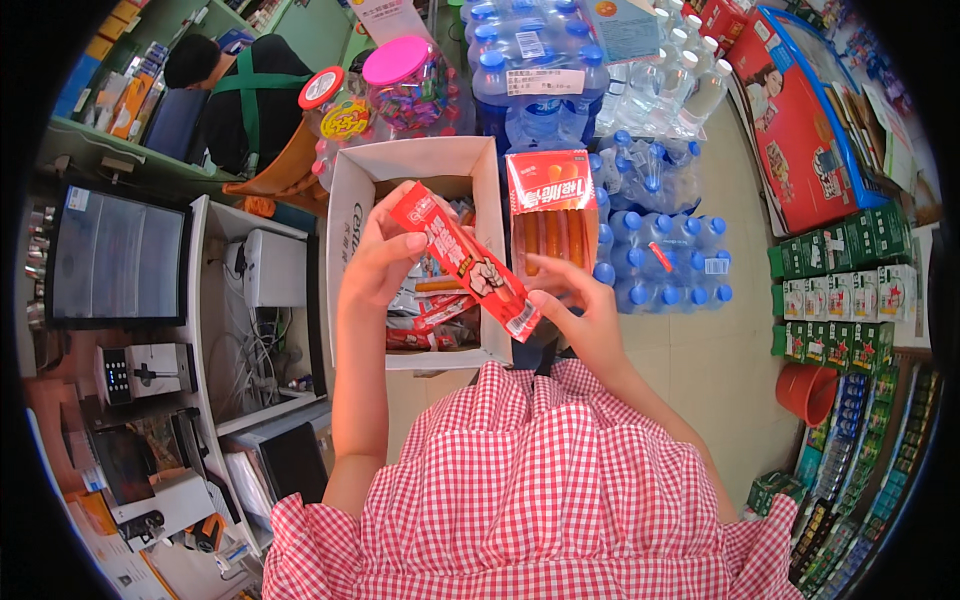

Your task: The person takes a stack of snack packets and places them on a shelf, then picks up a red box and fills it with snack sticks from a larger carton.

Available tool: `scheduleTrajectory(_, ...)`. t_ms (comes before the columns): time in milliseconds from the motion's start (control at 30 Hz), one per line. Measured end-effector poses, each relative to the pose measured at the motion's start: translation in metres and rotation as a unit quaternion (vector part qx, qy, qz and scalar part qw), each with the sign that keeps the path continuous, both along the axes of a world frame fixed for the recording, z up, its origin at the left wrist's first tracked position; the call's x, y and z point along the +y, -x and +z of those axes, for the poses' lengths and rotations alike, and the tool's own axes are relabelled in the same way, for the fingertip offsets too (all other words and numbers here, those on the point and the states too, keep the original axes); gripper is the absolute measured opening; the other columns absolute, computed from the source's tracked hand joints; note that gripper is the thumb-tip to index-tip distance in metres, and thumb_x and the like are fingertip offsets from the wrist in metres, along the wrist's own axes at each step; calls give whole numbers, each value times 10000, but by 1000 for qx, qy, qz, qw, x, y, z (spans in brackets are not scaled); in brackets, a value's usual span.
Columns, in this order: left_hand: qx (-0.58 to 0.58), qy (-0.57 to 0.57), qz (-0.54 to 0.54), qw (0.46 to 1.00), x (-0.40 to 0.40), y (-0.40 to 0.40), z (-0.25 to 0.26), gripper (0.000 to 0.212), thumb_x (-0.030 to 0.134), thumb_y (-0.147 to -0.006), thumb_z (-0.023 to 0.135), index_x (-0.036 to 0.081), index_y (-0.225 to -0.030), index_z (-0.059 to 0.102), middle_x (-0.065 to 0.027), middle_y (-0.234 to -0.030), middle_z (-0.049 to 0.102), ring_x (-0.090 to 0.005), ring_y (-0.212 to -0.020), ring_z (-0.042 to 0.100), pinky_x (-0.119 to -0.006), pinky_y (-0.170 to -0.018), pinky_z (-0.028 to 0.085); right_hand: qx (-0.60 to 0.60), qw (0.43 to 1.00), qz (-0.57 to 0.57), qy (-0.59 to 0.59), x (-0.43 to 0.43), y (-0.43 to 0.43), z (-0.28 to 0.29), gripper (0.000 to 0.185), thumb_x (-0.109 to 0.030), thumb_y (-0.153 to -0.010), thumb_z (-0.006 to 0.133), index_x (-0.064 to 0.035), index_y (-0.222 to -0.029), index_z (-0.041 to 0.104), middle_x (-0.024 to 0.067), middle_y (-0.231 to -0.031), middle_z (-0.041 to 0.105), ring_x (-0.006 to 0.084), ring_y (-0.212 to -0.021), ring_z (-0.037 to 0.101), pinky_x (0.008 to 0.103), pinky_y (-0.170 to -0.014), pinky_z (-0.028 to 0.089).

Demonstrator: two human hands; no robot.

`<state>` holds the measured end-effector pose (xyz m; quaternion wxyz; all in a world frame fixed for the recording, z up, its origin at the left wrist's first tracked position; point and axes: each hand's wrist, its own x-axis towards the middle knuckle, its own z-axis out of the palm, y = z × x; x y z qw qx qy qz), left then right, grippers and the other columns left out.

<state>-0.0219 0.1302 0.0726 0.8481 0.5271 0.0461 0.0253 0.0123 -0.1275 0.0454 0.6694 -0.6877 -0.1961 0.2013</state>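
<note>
A red snack packet [472,262] with printed writing and a fist picture slants across the view between both hands. My left hand [384,244] pinches its upper end between thumb and fingers. At the lower end, my right hand [577,307] holds the packet's corner near the barcode. Below the packet stands an open white cardboard box [343,315] with several loose packets [442,311] inside, partly hidden by my left hand and the red packet. Just right of the box is a red display carton [551,184] of sausage sticks [551,240], close to my right fingers.
Shrink-wrapped blue-capped bottles [667,259] stand to the right, and more bottles [547,112] lie beyond the display carton. Two plastic jars, one pink-lidded [409,97] and one red-lidded [337,109], stand behind the box. A person [255,97] bends near shelves at upper left. A monitor [120,255] is at left.
</note>
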Motion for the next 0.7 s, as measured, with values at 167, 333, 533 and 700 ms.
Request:
scheduleTrajectory(167, 36, 35, -45, 998, -17, -8, -3, 506, 174, -716, 778, 27, -1146, 557, -98, -1062, 655, -180, -970, 652, -326, -891, 510, 222, 969, 78, -80, -15, 2, -4, 328, -124, -873, 696, 15, -1166, 645, 62, -1001, 706, 74, -833, 644, 213, -714, 502)
scheduleTrajectory(333, 50, 77, -36, 995, -33, -11, -13, 468, 124, -749, 759, 43, -1161, 552, -62, -1074, 652, -159, -1001, 637, -325, -906, 510, 234, 968, 52, -73, -27, 4, 0, 304, -89, -850, 717, 32, -1121, 655, 73, -1014, 698, 97, -837, 657, 228, -740, 521)
scheduleTrajectory(533, -11, -60, 77, 995, -63, -3, -1, 348, 23, -762, 738, 35, -1066, 569, -45, -1038, 625, -146, -982, 635, -304, -890, 501, 117, 989, -86, -22, -32, 5, -6, 312, -99, -863, 704, 34, -1137, 637, 79, -1024, 659, 98, -763, 642, 218, -695, 506)
scheduleTrajectory(700, -140, -361, 161, 908, -95, 13, 9, 355, -59, -705, 752, 12, -1002, 571, -105, -1065, 629, -194, -1009, 628, -329, -922, 484, 207, 976, 38, 56, -49, -4, -6, 345, -326, -969, 564, -11, -1061, 671, 36, -899, 656, 61, -750, 584, 193, -542, 423)
